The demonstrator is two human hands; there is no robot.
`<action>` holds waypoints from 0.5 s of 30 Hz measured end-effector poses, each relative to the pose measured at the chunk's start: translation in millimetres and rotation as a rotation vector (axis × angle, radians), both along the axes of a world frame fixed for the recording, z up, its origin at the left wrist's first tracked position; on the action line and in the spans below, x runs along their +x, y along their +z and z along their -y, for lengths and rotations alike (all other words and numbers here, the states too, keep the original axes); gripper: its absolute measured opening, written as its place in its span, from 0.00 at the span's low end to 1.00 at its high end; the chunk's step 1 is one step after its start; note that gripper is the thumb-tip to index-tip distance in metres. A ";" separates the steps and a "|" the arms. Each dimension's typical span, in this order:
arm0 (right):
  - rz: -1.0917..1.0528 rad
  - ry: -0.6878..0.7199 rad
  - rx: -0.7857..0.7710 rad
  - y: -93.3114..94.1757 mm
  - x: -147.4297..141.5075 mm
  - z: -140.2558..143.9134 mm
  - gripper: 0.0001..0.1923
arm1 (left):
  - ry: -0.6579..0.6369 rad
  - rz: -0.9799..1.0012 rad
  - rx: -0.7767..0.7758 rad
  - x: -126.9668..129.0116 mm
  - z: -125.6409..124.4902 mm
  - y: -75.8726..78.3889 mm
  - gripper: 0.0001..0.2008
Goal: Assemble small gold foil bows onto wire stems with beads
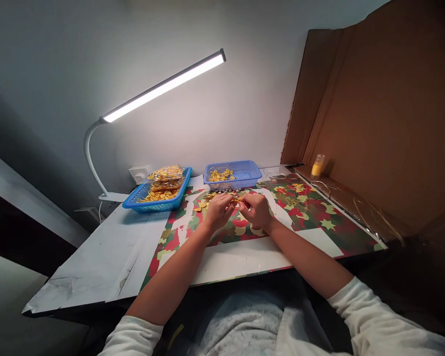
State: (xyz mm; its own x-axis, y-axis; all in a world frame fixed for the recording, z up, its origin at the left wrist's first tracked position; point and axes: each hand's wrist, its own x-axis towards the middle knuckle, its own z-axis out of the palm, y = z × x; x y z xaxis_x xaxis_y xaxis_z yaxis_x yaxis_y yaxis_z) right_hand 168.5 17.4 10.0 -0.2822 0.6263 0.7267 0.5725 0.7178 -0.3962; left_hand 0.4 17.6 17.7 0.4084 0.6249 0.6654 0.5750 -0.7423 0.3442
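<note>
Over the camouflage-patterned sheet [241,237], my left hand [218,211] and my right hand [257,209] meet with fingers pinched. Between the fingertips is a small gold piece [236,199] that looks like ribbon, with a thin reddish loop near it; its exact shape is partly hidden by my fingers. Just beyond my hands lie small silvery round pieces [228,191], perhaps bells. Loose gold pieces [203,202] lie to the left of my left hand.
Behind my hands stands a blue-violet basket [250,176] with gold pieces inside. A blue basket [133,201] at left holds gold pieces and a plastic bag [168,173]. A lit lamp [166,84] hangs above. At right are thin gold strands [298,201], a small yellow-filled bottle [317,167] and cardboard [378,113].
</note>
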 end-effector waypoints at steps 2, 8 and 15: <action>-0.017 0.024 -0.026 0.2 0.8 -0.9 0.14 | -0.002 -0.031 0.014 -1.4 -0.4 1.0 0.16; -0.147 0.180 -0.130 10.1 -1.4 5.9 0.14 | -0.045 0.070 -0.047 1.2 8.3 7.0 0.15; -0.574 0.475 -0.481 23.8 -12.0 41.0 0.12 | -0.116 0.673 -0.409 21.4 61.3 8.7 0.17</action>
